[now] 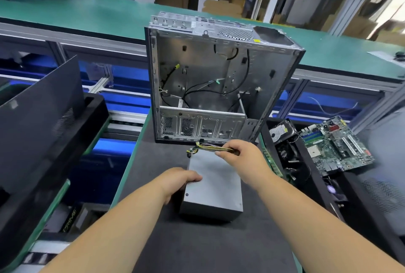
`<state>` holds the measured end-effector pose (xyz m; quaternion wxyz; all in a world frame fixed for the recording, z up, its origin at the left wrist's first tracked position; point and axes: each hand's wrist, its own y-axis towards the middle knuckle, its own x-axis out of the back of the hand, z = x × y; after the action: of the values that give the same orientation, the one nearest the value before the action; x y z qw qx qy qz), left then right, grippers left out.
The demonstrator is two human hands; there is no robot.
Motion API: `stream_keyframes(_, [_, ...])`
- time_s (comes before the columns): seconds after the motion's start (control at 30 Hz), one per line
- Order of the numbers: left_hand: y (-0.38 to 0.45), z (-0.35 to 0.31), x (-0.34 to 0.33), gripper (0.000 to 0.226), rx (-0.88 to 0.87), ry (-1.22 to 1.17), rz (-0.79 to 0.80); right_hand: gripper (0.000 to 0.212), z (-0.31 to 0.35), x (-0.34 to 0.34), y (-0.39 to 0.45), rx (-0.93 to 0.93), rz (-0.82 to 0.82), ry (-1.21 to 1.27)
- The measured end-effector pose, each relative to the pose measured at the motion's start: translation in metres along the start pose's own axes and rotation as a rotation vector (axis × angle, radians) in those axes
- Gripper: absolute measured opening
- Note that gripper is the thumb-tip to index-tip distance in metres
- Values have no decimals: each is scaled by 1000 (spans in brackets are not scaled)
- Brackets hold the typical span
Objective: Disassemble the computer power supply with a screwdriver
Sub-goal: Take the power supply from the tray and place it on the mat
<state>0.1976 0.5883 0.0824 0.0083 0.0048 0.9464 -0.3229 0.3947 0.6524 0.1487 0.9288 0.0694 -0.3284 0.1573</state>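
Note:
A grey metal power supply [215, 187] lies on the dark mat [197, 246] in front of me. My left hand [177, 181] grips its left side, thumb on the top face. My right hand [243, 158] holds the yellow and black cable bundle [206, 148] that comes out of the unit's far end. Behind it stands the open, gutted computer case [210, 84] with loose black wires inside. No screwdriver is in view.
A black bin [306, 169] on the right holds a hard drive [279, 133], a green motherboard [335, 143] and fans. At left, a black case panel [41, 119] leans in another black bin [96, 115]. A green conveyor belt [98, 14] runs behind the case.

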Motion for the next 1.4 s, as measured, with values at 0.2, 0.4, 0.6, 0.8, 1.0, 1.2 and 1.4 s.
stream_keyframes(0.2, [-3, -9, 7, 7, -56, 140, -61, 20, 10, -9, -1, -12, 9, -29])
stream_keyframes(0.4, [-27, -51, 13, 34, -3, -190, -168, 9, 36, -13, -3, 166, 20, -186])
stream_keyframes(0.6, [-33, -64, 20, 36, -39, -379, -3, 22, 68, -20, -5, 431, 91, -400])
stream_keyframes(0.8, [-30, -69, 28, 11, 0, -618, -77, 50, 69, -27, -9, 598, 12, -608])
stream_keyframes(1.0, [-28, -75, 48, 16, 16, -595, -168, 67, 51, -29, -3, 361, -92, -547])
stream_keyframes(1.2, [-24, -67, 74, 29, 36, -253, -85, 58, 24, -34, 1, 25, 103, -696])
stream_keyframes(1.4, [-12, -55, 98, 17, -186, 258, -240, 56, 1, -43, -1, -108, 181, -712])
